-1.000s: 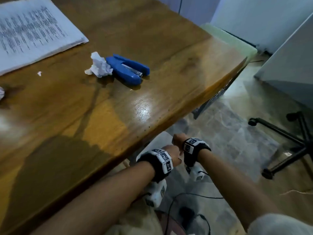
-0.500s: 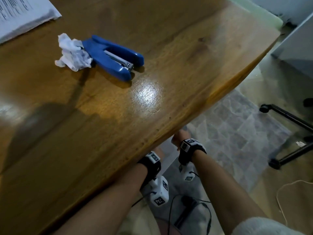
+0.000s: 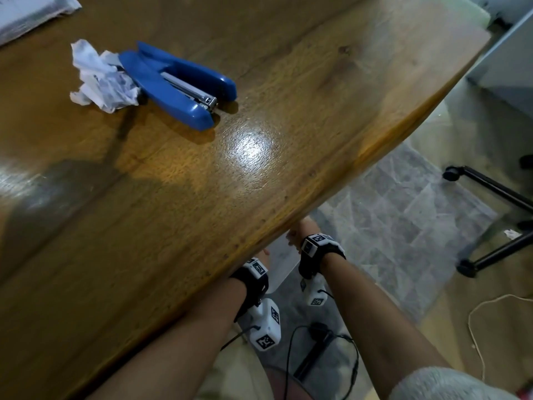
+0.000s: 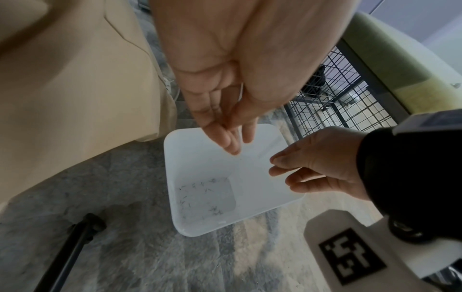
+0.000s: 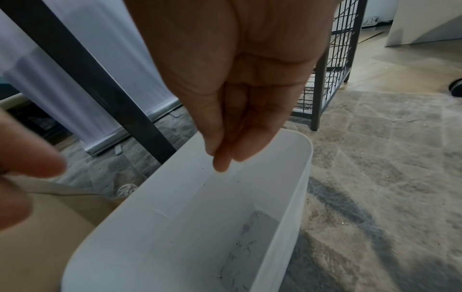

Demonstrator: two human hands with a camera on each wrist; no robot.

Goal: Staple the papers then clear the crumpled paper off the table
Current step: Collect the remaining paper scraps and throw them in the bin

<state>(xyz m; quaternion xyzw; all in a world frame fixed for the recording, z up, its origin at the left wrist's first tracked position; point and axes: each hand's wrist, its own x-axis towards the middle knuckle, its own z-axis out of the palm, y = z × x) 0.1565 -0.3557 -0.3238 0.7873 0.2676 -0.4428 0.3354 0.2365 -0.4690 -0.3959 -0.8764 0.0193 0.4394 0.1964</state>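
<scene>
Crumpled paper (image 3: pixel 101 77) beside glossy stapler (image 3: pixel 178 85)

Both hands' fingers hidden under the counter (image 3: pixel 259 145) edge in the head view, papers (image 3: pixel 31 13) cut off at the counter's far left corner, bin (image 5: pixel 295 158) bottom specks too small to identify

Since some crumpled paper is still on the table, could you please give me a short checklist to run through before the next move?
1. Left hand free, fingers straight, holding nothing: ok.
2. Right hand free, no grip on anything: ok.
3. White plastic bin beneath both hands, open, only small dark specks at its bottom: ok.
4. Crumpled white paper ball cleared from the wooden table: not ok, it lies against the blue stapler.
5. Printed paper stack stapled: cannot tell, only its corner shows.
</scene>
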